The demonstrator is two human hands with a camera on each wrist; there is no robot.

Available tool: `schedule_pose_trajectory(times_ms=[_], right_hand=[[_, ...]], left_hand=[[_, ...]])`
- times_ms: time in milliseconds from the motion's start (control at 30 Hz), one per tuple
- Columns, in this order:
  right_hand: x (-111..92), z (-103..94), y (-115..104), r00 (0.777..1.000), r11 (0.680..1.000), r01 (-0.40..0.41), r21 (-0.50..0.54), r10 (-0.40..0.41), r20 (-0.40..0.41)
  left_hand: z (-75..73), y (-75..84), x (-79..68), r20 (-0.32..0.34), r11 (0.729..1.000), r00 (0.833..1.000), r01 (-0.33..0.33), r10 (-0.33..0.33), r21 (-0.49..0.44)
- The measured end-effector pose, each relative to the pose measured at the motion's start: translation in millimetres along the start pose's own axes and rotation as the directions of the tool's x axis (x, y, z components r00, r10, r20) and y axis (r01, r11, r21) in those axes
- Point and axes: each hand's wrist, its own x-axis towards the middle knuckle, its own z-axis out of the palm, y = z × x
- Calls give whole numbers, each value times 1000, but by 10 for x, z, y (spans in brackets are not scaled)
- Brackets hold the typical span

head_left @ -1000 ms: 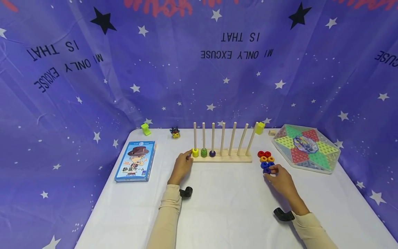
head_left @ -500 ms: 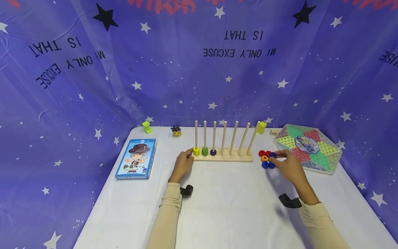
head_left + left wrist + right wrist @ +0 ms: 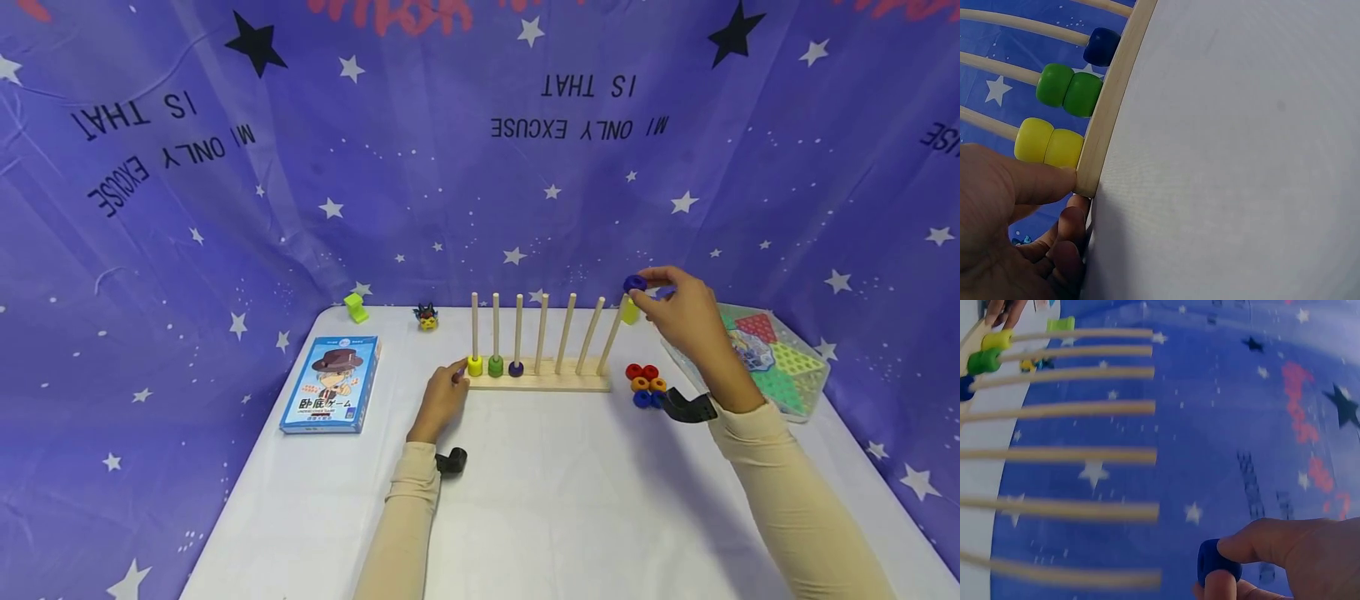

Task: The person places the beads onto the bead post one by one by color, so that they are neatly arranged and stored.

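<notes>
My left hand (image 3: 441, 400) pinches the left end of a wooden peg stand (image 3: 555, 384), thumb beside the yellow beads (image 3: 1047, 142). Two green beads (image 3: 1069, 89) sit on the second peg and one dark blue bead (image 3: 1102, 47) on the third; the other pegs are bare. Up at the right, my right hand (image 3: 686, 321) pinches another dark blue bead (image 3: 1215, 562) between thumb and fingers. In the head view that bead is right at the tip of the rightmost peg (image 3: 612, 337); the right wrist view shows it a little beyond the peg's end.
Red, orange and blue beads (image 3: 640, 384) lie in paired rows right of the stand. A Chinese checkers box (image 3: 795, 375) is partly behind the right forearm. A blue game box (image 3: 330, 383) lies at left; a small figure (image 3: 427, 317) and green blocks (image 3: 356, 307) stand at the back.
My right hand has picked up a dark blue bead from the group on the table and carried it up and leftward to the rightmost peg's top. The left hand stays at the stand's end.
</notes>
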Motion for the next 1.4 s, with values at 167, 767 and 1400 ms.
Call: schedule_pose_trajectory(times_ms=[167,767,1400], right_hand=[[142,163,-329,995,997,47,56,-52,82],[251,844,-921,950,991,110,79,-128,285],[225,671,-809,964,991,113,75,-127,232]], left_hand=[[1,6,3,-6,1000,1000,1,-1,-7],[13,-29,-27,-24,998,998,-54,54,18],[22,12,-6,-17,999,999,-27,27,23]])
